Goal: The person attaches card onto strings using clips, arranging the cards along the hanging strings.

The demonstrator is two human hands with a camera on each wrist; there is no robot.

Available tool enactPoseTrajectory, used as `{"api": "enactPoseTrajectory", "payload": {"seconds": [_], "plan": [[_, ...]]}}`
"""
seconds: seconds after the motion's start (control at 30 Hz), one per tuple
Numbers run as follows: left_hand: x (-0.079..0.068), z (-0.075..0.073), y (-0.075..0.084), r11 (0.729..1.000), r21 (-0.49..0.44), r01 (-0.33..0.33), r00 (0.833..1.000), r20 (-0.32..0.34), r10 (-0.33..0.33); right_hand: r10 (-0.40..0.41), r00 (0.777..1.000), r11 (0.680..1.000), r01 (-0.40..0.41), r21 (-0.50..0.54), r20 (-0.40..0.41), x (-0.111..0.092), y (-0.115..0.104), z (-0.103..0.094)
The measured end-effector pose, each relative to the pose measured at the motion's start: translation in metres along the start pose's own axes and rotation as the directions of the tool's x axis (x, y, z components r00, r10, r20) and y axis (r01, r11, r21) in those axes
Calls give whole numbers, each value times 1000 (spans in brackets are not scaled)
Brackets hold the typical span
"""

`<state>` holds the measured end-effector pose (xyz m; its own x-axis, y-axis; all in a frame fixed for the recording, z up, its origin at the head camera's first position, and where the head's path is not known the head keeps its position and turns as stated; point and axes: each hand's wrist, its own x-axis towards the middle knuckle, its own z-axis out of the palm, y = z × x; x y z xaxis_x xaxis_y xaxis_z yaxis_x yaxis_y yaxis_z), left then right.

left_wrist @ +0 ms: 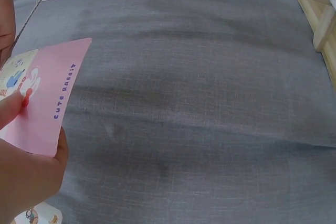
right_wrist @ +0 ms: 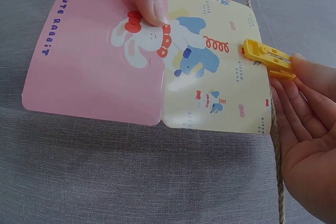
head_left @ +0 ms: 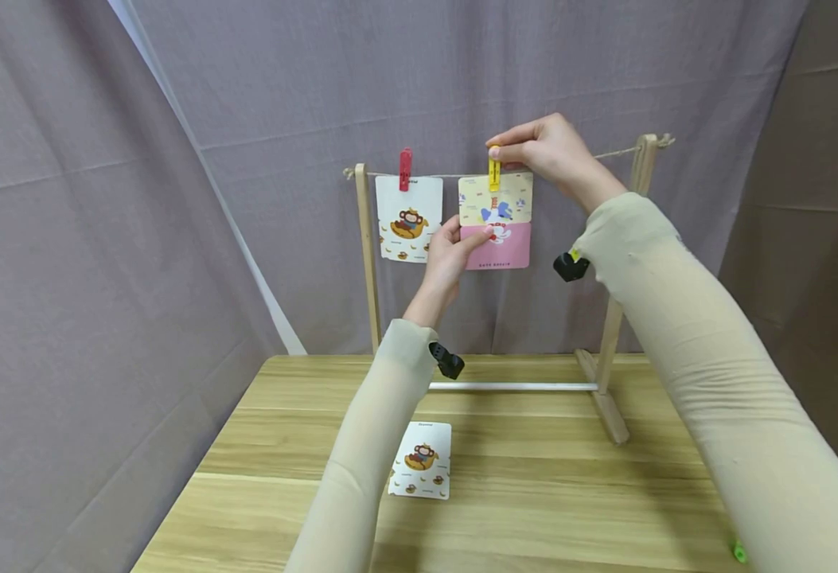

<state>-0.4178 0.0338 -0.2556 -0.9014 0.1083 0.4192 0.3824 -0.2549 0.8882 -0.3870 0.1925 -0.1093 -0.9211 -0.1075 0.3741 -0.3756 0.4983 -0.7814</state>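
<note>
A pink and yellow rabbit card (head_left: 508, 253) hangs at the rope (right_wrist: 280, 182), its printed side facing me. My left hand (head_left: 448, 259) pinches its left side, thumb on the printed front and fingers behind. With thumb and fingers my right hand (head_left: 551, 151) pinches the top of a yellow clothespin (right_wrist: 262, 55), whose lower end sits over the card's top edge at the rope. Left of it, a white monkey card (head_left: 408, 223) hangs from the same rope under a red clothespin (head_left: 406, 169).
The rope runs between two wooden posts (head_left: 368, 263) of a stand joined by a white bar (head_left: 519, 387). Another monkey card (head_left: 422, 469) lies on the wooden table (head_left: 533, 501). Near the right forearm is a small green object (head_left: 739, 551). Grey curtains (head_left: 304, 95) hang behind.
</note>
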Motion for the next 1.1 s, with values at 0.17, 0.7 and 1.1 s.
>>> {"api": "enactPoseTrajectory", "payload": {"seconds": [0.17, 0.7, 1.1], "plan": [[-1, 0, -1, 1000, -1, -4, 1000, 3, 4, 6, 1000, 1000, -6, -3, 10, 0, 0, 0], [1, -6, -5, 999, 9, -38, 999, -10, 38, 15, 1000, 1000, -15, 17, 25, 4, 4, 4], [3, -5, -3, 999, 20, -27, 1000, -14, 27, 16, 999, 1000, -15, -14, 52, 4, 3, 2]]}}
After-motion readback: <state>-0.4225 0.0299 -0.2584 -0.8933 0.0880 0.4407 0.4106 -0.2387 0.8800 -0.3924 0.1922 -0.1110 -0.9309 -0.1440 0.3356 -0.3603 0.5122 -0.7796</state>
